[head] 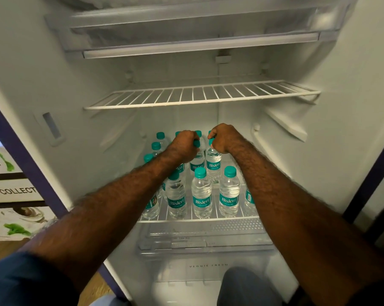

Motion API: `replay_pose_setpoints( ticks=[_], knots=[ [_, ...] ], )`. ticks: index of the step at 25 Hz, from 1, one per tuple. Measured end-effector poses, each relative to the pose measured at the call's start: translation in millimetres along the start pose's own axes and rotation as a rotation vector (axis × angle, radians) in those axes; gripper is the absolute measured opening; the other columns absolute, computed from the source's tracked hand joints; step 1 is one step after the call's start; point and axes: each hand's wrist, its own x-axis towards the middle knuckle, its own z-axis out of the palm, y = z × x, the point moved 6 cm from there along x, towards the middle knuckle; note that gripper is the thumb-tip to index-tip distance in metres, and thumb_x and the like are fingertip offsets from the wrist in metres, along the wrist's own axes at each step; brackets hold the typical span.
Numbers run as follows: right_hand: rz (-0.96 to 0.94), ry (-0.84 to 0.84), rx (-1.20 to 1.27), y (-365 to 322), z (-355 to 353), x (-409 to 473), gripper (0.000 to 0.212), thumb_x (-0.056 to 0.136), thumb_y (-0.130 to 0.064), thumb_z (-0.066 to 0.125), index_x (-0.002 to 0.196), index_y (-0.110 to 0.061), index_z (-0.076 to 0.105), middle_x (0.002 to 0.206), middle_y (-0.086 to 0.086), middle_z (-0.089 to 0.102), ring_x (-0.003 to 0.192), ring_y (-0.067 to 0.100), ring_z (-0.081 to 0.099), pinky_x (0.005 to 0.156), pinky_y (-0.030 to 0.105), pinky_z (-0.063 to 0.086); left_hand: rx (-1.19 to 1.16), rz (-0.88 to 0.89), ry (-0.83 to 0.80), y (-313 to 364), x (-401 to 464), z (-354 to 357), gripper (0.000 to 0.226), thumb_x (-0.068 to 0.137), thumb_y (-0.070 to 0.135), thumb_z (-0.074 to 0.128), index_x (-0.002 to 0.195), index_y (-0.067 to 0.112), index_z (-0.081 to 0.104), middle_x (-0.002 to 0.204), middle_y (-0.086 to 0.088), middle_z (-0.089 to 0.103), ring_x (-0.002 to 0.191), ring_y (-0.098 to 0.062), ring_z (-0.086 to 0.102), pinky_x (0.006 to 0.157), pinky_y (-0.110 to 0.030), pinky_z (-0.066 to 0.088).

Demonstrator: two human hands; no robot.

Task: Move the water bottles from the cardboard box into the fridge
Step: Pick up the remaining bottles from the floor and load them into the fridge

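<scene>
Both grips on bottle caps (211,141), bottles (201,193) crowding shelf (200,219)

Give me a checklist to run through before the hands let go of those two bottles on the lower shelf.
1. Left hand grips a bottle by its cap: ok.
2. Right hand grips the bottle in the right hand by its cap: ok.
3. That bottle stands upright: ok.
4. Its base rests on the lower shelf: cannot tell, front bottles hide it.
5. Front-row bottles stand upright, undisturbed by the forearms: ok.
6. Free space on the wire shelf above for later bottles: ok.
</scene>
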Motion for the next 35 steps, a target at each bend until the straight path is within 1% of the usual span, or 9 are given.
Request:
replay_pose_setpoints(
  ticks=[4,8,12,14,18,25,29,32,35],
  knots=[
    [-0.001,-0.003,-0.006,1.5,0.3,3.4,0.039,0.095,-0.017,0.076,0.132,-0.007,0.067,0.131,0.012,0.067,0.116,0.028,0.064,0.105,0.036,0.051,0.026,-0.021,-0.014,-2.2,5.9,-2.6,0.04,0.094,0.01,0.072,0.133,0.011,0.063,0.129,-0.009,0.065,0.114,-0.026,0.062,0.102,-0.032,0.049],
    [0.017,0.004,-0.002,6.9,1.2,4.9,0.043,0.094,-0.024,0.077,0.133,-0.008,0.065,0.127,0.011,0.067,0.103,0.022,0.061,0.102,0.033,0.05,0.018,-0.034,-0.032,0.0,7.3,-1.1,0.047,0.091,0.014,0.076,0.135,0.011,0.061,0.131,-0.008,0.064,0.115,-0.026,0.062,0.103,-0.033,0.049],
    [0.023,0.012,-0.004,8.1,-0.2,3.4,0.043,0.093,-0.023,0.079,0.131,-0.008,0.066,0.124,0.011,0.068,0.095,0.019,0.057,0.099,0.032,0.051,-0.027,-0.044,-0.051,3.3,8.0,2.3,0.056,0.089,0.017,0.078,0.14,0.012,0.056,0.136,-0.007,0.062,0.12,-0.026,0.062,0.105,-0.034,0.05],
    [0.021,0.015,0.0,6.8,-2.9,1.5,0.044,0.092,-0.021,0.079,0.131,-0.008,0.066,0.126,0.011,0.068,0.097,0.021,0.059,0.099,0.032,0.051,-0.016,-0.038,-0.054,5.8,7.4,2.6,0.058,0.089,0.018,0.079,0.141,0.012,0.055,0.137,-0.007,0.061,0.122,-0.026,0.061,0.106,-0.034,0.049],
    [0.019,0.011,-0.001,4.9,-5.2,-1.9,0.045,0.09,-0.02,0.081,0.131,-0.009,0.067,0.128,0.01,0.068,0.109,0.026,0.065,0.1,0.033,0.051,-0.023,-0.038,-0.052,7.0,6.9,1.7,0.057,0.088,0.019,0.08,0.14,0.012,0.056,0.136,-0.008,0.062,0.121,-0.026,0.062,0.105,-0.034,0.05],
    [0.013,0.015,0.015,2.9,-7.2,-7.7,0.045,0.09,-0.02,0.081,0.132,-0.01,0.066,0.131,0.009,0.067,0.113,0.026,0.065,0.103,0.034,0.051,-0.041,-0.057,-0.039,8.1,1.4,-4.8,0.056,0.088,0.02,0.08,0.138,0.012,0.056,0.134,-0.008,0.061,0.117,-0.026,0.062,0.104,-0.035,0.051],
    [0.006,0.059,0.042,-7.5,-18.7,-16.4,0.052,0.089,-0.021,0.082,0.137,-0.014,0.063,0.138,0.009,0.063,0.122,0.029,0.062,0.107,0.038,0.05,-0.029,-0.055,0.055,10.6,-12.0,-21.8,0.055,0.089,0.018,0.079,0.138,0.015,0.056,0.135,-0.007,0.059,0.116,-0.026,0.061,0.102,-0.036,0.051],
    [-0.014,0.137,0.059,-27.1,-35.6,-28.0,0.061,0.086,-0.021,0.084,0.142,-0.021,0.06,0.144,0.008,0.059,0.129,0.031,0.057,0.107,0.042,0.051,-0.021,-0.021,0.17,16.6,-31.3,-43.9,0.062,0.088,0.01,0.077,0.144,0.015,0.052,0.142,-0.008,0.054,0.127,-0.028,0.056,0.106,-0.039,0.05],
    [-0.051,0.216,0.094,-49.1,-48.5,-49.8,0.064,0.084,-0.021,0.085,0.142,-0.028,0.06,0.143,0.006,0.058,0.129,0.027,0.056,0.102,0.04,0.052,-0.011,0.024,0.318,19.0,-61.9,-66.7,0.067,0.089,0.01,0.075,0.15,0.015,0.047,0.147,-0.007,0.052,0.133,-0.027,0.051,0.11,-0.042,0.048]
  ],
)
